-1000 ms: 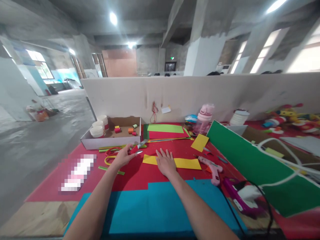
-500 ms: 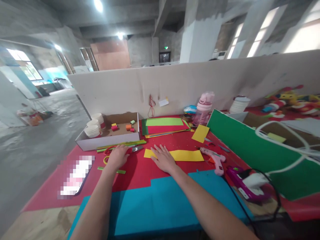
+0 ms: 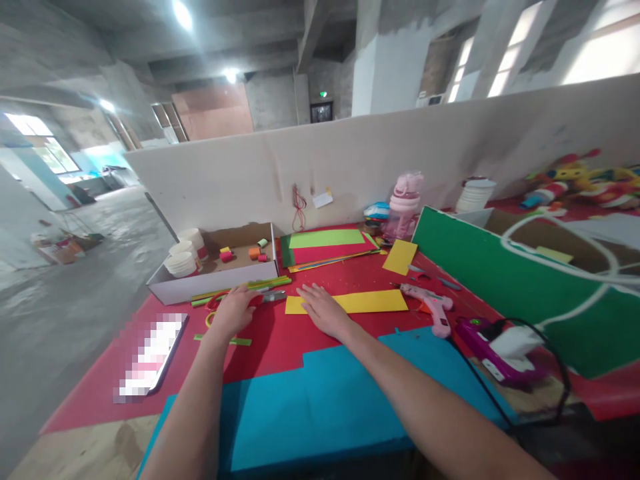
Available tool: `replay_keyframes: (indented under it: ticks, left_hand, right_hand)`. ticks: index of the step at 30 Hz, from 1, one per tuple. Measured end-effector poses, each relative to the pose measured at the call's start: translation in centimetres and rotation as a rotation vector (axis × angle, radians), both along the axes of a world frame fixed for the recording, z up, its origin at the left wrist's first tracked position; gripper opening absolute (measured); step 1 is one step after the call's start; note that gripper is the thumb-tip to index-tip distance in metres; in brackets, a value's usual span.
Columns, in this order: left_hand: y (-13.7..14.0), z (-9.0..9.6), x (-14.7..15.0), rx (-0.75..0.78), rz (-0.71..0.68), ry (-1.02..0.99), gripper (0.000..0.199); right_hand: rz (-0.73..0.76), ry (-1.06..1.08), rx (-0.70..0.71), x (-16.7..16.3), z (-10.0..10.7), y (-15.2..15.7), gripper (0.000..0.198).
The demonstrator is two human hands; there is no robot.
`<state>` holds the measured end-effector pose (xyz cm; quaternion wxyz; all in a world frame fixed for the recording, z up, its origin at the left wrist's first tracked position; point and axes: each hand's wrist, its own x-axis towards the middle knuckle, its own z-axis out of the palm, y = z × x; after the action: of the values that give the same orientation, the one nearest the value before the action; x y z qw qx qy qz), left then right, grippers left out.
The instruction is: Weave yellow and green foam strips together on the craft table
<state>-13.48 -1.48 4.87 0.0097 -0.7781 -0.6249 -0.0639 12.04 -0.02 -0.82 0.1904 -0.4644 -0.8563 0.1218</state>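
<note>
My left hand (image 3: 235,312) is curled over a pair of red-handled scissors (image 3: 273,296); the metal blades point right, and much of the handle is hidden under my fingers. A yellow loop (image 3: 209,321) and a thin green strip (image 3: 241,342) lie beside and below that hand. My right hand (image 3: 323,310) rests flat, fingers stretched, over the left part of a long yellow paper strip (image 3: 375,302) on the red table covering. Off the strip's right end lies a pink glue gun (image 3: 434,307).
A cardboard box (image 3: 185,291) with white cups and small coloured rolls stands at the back left. A phone (image 3: 155,353) lies left. At right are a purple power strip (image 3: 500,357) with cables and a green-sided box (image 3: 480,293). Coloured sheets (image 3: 327,239) lie behind; blue sheeting (image 3: 310,420) covers the front.
The yellow strip now lies flatter and straighter under my right hand, which has shifted slightly. My left hand stays at the scissors. The view has turned a little.
</note>
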Motion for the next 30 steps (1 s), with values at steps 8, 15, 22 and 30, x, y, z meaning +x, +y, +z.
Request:
replay_keyframes:
  ticks: [8,15,22,30]
  left_hand:
    - [0.0,0.0,0.0,0.015,0.009,0.055,0.04]
    - [-0.3,0.0,0.5,-0.031,-0.058,-0.058,0.038]
    - [-2.7,2.0,-0.8,0.051,0.047,-0.237,0.052]
    - [-12.1,-0.8,-13.7,-0.038,0.833,-0.001,0.101]
  right_hand:
    - [0.03,0.009,0.008,-0.2,-0.2,0.1,0.047]
    - [0.042,-0.001,0.025,-0.2,-0.7,0.4,0.048]
    - [0.038,-0.023,0.004,-0.2,-1.3,0.8,0.05]
    - [0.032,-0.015,0.017,-0.3,-0.9,0.5,0.048]
